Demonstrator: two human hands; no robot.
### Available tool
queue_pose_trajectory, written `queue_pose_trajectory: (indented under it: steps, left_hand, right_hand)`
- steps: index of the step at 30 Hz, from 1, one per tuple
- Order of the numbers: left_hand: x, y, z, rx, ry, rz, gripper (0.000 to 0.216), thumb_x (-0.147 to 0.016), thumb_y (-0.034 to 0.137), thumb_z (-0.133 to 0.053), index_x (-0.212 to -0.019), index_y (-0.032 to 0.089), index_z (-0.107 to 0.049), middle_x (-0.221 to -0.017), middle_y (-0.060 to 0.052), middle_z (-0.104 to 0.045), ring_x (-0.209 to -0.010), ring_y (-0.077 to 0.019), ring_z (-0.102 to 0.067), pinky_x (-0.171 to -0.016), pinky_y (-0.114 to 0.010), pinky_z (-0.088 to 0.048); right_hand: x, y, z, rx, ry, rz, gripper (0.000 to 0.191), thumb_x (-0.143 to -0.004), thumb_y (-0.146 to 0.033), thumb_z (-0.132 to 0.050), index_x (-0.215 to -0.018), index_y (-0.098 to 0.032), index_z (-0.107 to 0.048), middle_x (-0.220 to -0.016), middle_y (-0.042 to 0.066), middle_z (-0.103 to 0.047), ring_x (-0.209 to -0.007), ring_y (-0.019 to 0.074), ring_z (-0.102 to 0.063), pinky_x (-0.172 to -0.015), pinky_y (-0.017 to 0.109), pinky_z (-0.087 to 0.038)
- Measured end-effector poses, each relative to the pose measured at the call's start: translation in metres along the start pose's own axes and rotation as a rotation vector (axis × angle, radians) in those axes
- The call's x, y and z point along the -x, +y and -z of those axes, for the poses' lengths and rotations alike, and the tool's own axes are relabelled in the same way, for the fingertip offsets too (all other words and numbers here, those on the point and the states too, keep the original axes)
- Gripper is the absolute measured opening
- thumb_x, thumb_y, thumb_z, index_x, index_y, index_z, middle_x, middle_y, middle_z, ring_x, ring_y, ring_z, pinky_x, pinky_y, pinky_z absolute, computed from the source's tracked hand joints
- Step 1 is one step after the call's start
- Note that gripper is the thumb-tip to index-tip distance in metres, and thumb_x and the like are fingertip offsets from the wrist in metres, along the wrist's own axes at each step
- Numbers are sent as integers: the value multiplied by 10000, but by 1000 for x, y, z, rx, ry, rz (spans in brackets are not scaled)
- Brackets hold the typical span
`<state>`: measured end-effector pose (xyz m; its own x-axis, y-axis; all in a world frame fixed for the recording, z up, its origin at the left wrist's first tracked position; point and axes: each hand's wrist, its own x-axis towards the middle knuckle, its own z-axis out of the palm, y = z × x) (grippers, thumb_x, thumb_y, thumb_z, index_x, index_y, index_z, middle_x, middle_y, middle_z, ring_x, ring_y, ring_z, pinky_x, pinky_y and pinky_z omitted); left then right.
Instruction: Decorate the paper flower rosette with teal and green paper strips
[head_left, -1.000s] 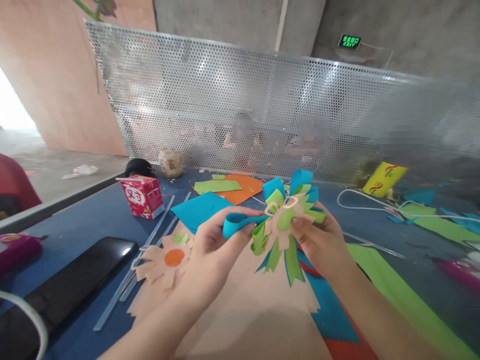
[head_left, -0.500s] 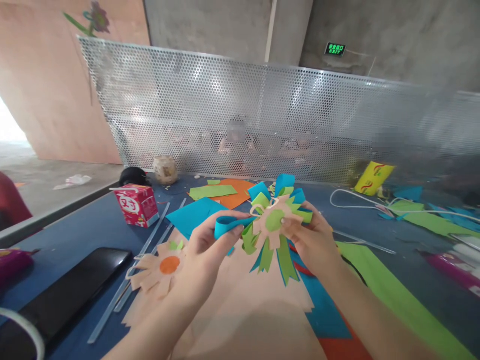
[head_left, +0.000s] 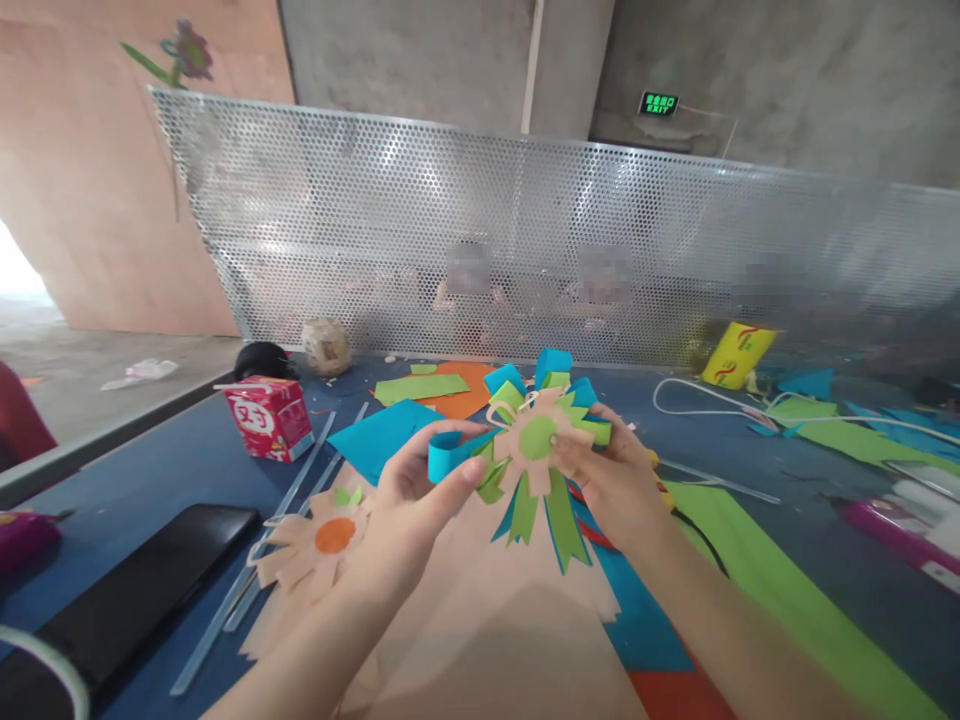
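Observation:
A layered felt flower with a green centre, beige petals and green and blue loops is held up between my hands. My right hand pinches its right side, thumb and finger near the green centre. On the other side, my left hand grips a blue felt loop at the flower's left edge; some of its fingers are hidden behind the loop. Forked green and blue tails hang from the flower's bottom. Below lies a beige felt sheet. Left of it, a second beige flower with an orange centre rests beside my left wrist.
Clear glue sticks, a black phone and a red drink box lie at left. Green felt and a white cable are at right. A perforated metal screen stands behind, with people seen through it.
My left thumb has lifted slightly on the blue loop, which looks a bit more open. The whole view has shifted slightly; my right hand keeps its grip on the flower.

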<state>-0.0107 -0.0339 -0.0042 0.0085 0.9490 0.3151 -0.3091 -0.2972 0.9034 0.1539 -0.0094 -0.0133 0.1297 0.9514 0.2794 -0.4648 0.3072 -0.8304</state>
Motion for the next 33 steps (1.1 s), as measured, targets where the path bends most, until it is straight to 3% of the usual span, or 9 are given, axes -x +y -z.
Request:
queue_pose_trajectory:
  steps: [4, 10, 18, 24, 33]
  left_hand:
    - [-1, 3, -8, 11, 101, 20, 217, -550, 247, -717, -713, 184, -587, -714, 5, -589, -585, -109, -523, -522, -226, -419]
    - [-4, 1, -5, -20, 90, 68, 250, -556, 278, -709, -743, 186, -572, -658, 17, -563, -503, -100, -511, -407, -204, -386]
    - [-6, -4, -2, 87, 37, 51, 168, -659, 267, -632, -805, 196, -589, -834, -13, -614, -737, -154, -577, -564, -235, -459]
    - [-5, -4, -3, 29, 66, 90, 276, -632, 258, -660, -890, 189, -591, -857, -33, -621, -732, -176, -594, -558, -256, -474]
    - [-9, -9, 2, -2, 90, 56, 212, -643, 260, -656, -823, 169, -590, -807, -29, -612, -709, -161, -583, -576, -263, -474]
  right_hand:
    - [1, 1, 0, 13, -1, 4, 349, -533, -145, -729, -793, -237, -517, -656, -60, -605, -573, 89, -556, -518, 202, -455]
    - [2, 1, -1, 35, 0, 12, 348, -540, -165, -723, -811, -230, -514, -694, -47, -613, -598, 101, -563, -558, 225, -467]
    - [3, 3, 1, 86, -44, 71, 280, -590, -178, -691, -819, -231, -538, -735, -32, -613, -652, 118, -568, -622, 255, -471]
    - [4, 5, 2, 108, -23, 67, 307, -591, -158, -688, -846, -236, -535, -725, -39, -605, -648, 114, -563, -632, 259, -470]
    - [4, 5, 1, 131, -27, 83, 308, -594, -171, -685, -857, -228, -536, -755, -20, -611, -685, 130, -573, -663, 285, -473]
